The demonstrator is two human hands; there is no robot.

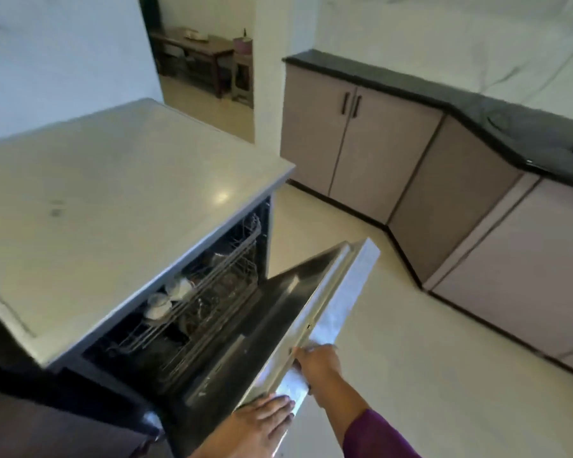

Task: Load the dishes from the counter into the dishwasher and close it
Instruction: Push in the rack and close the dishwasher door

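Note:
The dishwasher stands under a pale counter (113, 193) with its steel door (338, 292) partly raised, tilted between flat and upright. Inside, the wire rack (212, 285) holds white cups (169, 295) and darker dishes. My left hand (262, 421) lies flat with straight fingers on the near corner of the door's top edge. My right hand (315, 361) grips the door's top edge a little further along, fingers curled under it. A purple sleeve covers my right forearm.
The pale counter top carries nothing that shows. Mauve cabinets (377, 153) under a black worktop (477, 114) run along the right. Light floor (427, 358) lies between them and the dishwasher. A doorway (205, 77) at the back opens onto a room with a wooden table.

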